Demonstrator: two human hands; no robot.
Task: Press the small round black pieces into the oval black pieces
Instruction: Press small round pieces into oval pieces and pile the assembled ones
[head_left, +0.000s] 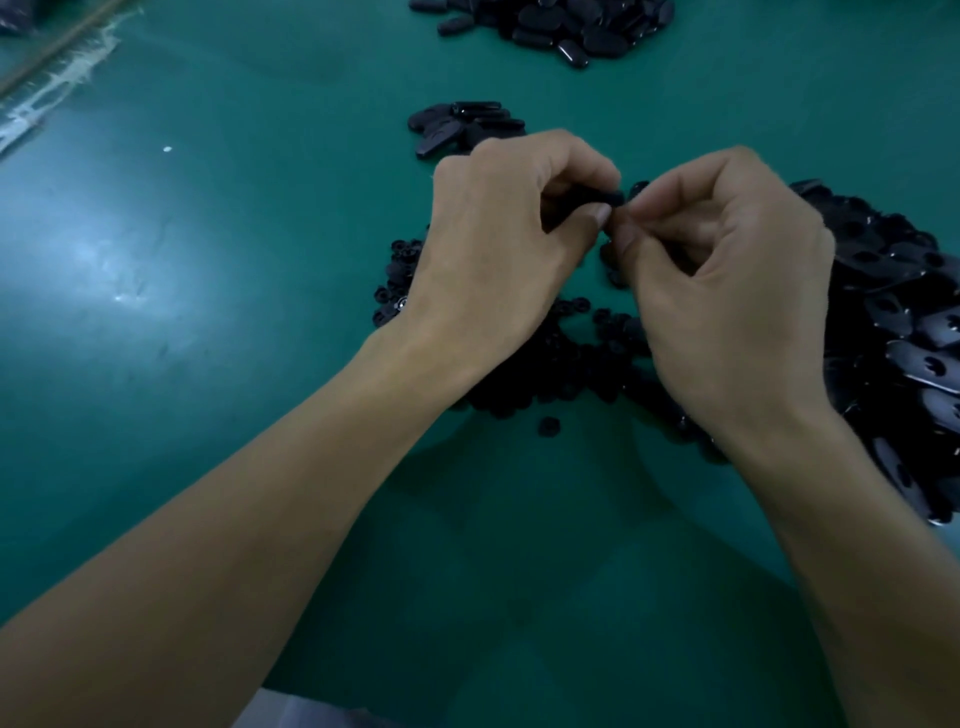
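My left hand (498, 244) grips an oval black piece (597, 200) between curled fingers and thumb, above the table's middle. My right hand (727, 291) meets it fingertip to fingertip, pinching something small and black at the oval piece's end; most of it is hidden by the fingers. Under both hands lies a heap of small round black pieces (561, 358). A big pile of oval black pieces with holes (904, 332) spreads at the right.
A green table (234, 260) carries everything. A small cluster of oval pieces (462, 127) sits just beyond my hands, and a larger pile (561, 26) lies at the far edge. Clear plastic wrapping (57, 88) lies at the far left.
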